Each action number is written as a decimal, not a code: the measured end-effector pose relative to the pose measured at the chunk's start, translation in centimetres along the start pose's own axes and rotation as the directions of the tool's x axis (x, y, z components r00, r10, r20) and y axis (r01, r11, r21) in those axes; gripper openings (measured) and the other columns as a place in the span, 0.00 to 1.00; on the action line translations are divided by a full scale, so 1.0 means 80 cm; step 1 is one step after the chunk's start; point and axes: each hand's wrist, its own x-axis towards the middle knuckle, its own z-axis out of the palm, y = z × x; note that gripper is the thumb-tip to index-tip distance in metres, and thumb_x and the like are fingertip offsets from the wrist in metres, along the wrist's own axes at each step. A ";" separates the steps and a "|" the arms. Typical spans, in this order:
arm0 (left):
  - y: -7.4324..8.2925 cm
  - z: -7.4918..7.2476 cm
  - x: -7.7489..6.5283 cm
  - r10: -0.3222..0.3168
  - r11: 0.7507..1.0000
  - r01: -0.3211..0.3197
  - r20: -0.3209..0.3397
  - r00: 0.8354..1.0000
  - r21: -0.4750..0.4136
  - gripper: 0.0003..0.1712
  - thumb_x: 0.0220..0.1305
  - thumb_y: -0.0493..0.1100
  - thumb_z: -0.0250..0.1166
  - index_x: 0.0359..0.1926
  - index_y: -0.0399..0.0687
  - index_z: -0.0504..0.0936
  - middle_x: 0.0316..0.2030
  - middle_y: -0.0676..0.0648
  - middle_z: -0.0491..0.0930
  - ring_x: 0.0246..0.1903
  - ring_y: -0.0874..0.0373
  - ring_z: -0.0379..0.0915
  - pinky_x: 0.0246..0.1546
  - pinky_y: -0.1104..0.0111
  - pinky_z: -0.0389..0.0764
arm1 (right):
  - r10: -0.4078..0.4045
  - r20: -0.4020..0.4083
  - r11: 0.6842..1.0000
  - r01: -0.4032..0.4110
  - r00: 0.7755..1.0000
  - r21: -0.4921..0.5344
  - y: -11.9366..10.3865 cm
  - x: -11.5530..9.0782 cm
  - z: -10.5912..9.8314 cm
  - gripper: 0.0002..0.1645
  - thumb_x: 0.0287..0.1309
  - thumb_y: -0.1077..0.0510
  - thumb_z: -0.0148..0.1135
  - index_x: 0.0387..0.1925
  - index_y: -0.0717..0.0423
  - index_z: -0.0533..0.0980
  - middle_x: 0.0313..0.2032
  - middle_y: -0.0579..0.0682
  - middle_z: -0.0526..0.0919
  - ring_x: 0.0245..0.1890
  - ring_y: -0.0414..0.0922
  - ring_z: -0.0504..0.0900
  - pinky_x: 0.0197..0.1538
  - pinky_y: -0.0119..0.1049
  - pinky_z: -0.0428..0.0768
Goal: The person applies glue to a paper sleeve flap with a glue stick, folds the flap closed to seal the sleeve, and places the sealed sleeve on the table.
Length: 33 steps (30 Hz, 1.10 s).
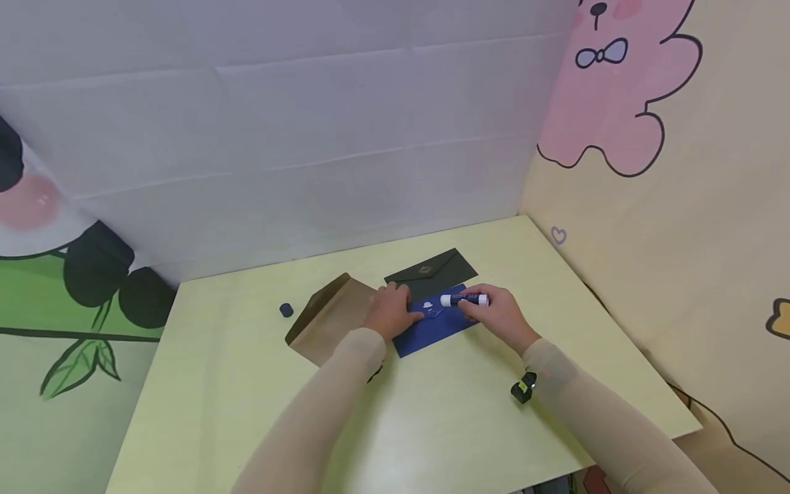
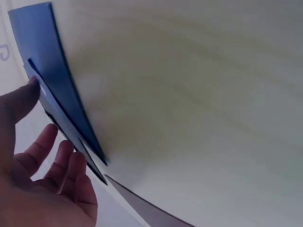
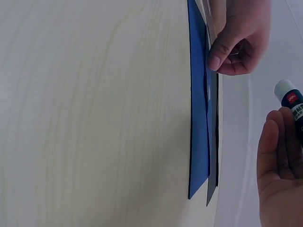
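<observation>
Gluing looks abt midway, by my guess: the glue stick (image 1: 457, 300) seems uncapped, w/ what's prob. its cap (image 1: 286, 310) on the table (image 1: 234, 391), L of the brown envelope (image 1: 345, 314). R hand (image 1: 497, 317) has the stick pinched btwn thumb & fingers, white end pointing L over the blue envelope (image 1: 435, 331); can't tell if the tip touches paper or if any glue is on it yet. L hand (image 1: 391, 313) is part-open at the blue envelope's L end: thumb pressing near the flap, other fingers loosely bent & apart from the thumb, w/ no firm grip on anything. Blue envelope lies abt mid-table, btwn the hands, R of the brown envelope & right in front of the dark envelope (image 1: 441, 273). Its flap edge looks slightly lifted in the L wrist view, so prob. not sealed; closing it & recapping the stick look left to do. Re containers: dark envelope's flap is folded down, gold mark on it, though whether it's stuck I can't tell. Brown envelope's flap is folded out, so that one's prob. untreated. No contents show in any of the 3; can't tell if they're empty.
</observation>
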 end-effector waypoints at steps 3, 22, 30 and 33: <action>-0.018 -0.006 -0.010 0.027 0.999 -0.027 -0.030 0.999 -0.017 0.22 0.80 0.60 0.78 0.56 0.49 0.86 0.54 0.43 0.84 0.58 0.44 0.78 0.68 0.43 0.77 | 0.000 0.010 1.000 0.000 1.000 0.006 -0.002 0.002 0.003 0.22 0.81 0.51 0.76 0.65 0.61 0.88 0.55 0.66 0.94 0.45 0.46 0.93 0.50 0.28 0.91; -0.210 -0.100 -0.121 -0.368 0.922 0.351 -0.089 0.926 -0.164 0.34 0.81 0.55 0.75 0.68 0.28 0.84 0.64 0.24 0.89 0.63 0.25 0.87 0.66 0.35 0.88 | -0.026 0.066 0.999 0.024 0.997 0.022 -0.007 0.019 0.036 0.19 0.81 0.53 0.76 0.63 0.61 0.89 0.51 0.63 0.95 0.43 0.46 0.91 0.55 0.43 0.95; -0.243 -0.087 -0.130 -0.378 0.895 0.343 -0.077 0.923 -0.286 0.17 0.81 0.47 0.78 0.47 0.33 0.94 0.45 0.35 0.95 0.42 0.45 0.87 0.41 0.59 0.85 | -0.017 0.079 1.000 0.015 0.997 0.019 -0.014 0.018 0.045 0.21 0.81 0.53 0.76 0.64 0.62 0.88 0.53 0.65 0.95 0.44 0.46 0.93 0.56 0.43 0.96; -0.244 -0.099 -0.133 -0.343 0.897 0.307 -0.062 0.937 -0.318 0.16 0.83 0.46 0.76 0.47 0.33 0.93 0.42 0.37 0.93 0.39 0.48 0.82 0.36 0.65 0.78 | -0.026 0.081 0.999 0.024 0.996 0.022 -0.017 0.020 0.046 0.21 0.81 0.52 0.76 0.64 0.62 0.88 0.53 0.65 0.94 0.44 0.46 0.93 0.56 0.42 0.96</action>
